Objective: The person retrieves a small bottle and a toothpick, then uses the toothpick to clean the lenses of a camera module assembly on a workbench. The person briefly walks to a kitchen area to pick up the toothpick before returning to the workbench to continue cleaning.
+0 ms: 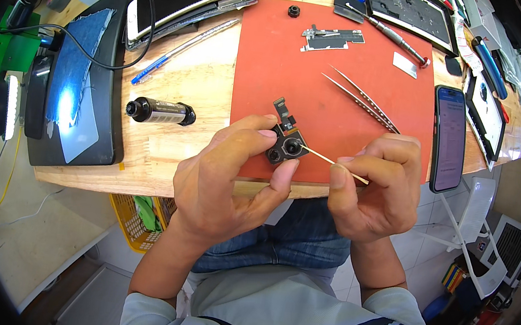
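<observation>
Between the thumb and fingers of my left hand is a small black phone camera module with round lenses and a flex connector sticking up at its top. My right hand pinches a thin wooden toothpick, whose tip meets the larger lens. Both hands are over the near edge of the orange-red mat. Metal tweezers lie on the mat just beyond my right hand. A dark cylindrical bottle lies on its side, left of my left hand.
Flat metal shield pieces, a small black round part and a screwdriver lie farther back. A phone with a lit screen rests at the right. A blue pen and a white phone are at the left.
</observation>
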`<state>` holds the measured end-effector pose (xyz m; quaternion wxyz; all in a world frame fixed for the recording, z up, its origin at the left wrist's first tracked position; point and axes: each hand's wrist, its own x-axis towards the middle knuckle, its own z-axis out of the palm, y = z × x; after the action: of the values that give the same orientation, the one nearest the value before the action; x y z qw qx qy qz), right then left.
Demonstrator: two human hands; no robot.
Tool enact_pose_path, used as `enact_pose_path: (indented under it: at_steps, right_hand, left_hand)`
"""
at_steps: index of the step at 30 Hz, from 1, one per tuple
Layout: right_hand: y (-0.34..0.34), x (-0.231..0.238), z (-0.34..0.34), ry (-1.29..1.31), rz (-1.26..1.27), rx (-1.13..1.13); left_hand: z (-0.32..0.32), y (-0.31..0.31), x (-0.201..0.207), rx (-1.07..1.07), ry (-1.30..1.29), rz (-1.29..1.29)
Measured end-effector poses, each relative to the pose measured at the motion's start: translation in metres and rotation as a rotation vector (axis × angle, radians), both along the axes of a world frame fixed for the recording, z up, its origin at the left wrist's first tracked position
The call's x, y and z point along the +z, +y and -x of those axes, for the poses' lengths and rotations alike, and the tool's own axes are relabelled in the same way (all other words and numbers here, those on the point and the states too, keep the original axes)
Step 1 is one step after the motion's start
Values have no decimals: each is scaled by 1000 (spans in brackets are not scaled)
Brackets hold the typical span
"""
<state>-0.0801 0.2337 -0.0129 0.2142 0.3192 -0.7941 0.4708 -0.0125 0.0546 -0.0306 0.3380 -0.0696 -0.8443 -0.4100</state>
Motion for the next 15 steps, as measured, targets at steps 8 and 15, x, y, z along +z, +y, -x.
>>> enact_pose_path:
  at_steps: [8,15]
  right_hand:
    - [0,-1,0,-2,7,1]
    - [0,-1,0,3,8,1]
  left_hand:
    - [-5,-2,6,-39,-90,8]
    - [0,0,0,0,-2,-13]
